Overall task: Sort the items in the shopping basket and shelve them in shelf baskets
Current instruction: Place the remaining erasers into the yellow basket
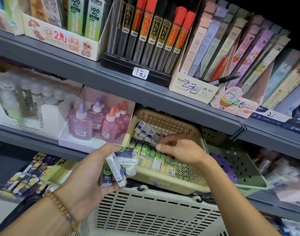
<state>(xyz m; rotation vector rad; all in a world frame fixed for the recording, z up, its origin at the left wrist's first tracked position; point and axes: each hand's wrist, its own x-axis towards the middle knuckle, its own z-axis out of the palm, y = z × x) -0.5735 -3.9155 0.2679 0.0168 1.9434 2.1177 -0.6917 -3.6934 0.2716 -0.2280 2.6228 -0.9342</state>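
My left hand (93, 169) grips a bundle of small boxed erasers (119, 166), white, blue and green, just left of the beige perforated shelf basket (188, 171). Rows of the same erasers (151, 150) stand inside that basket. Reaching into it, my right hand (178, 149) presses its fingertips on the eraser rows; whether it pinches one I cannot tell. The white slotted shopping basket (151, 213) hangs below both hands, its inside hidden.
A tray of pink and purple glue bottles (98, 121) sits left of the beige basket. A green basket (239, 167) with purple items stands to its right. Pencil-lead boxes (149, 34) fill the shelf above. Dark blue eraser packs (28, 178) lie at lower left.
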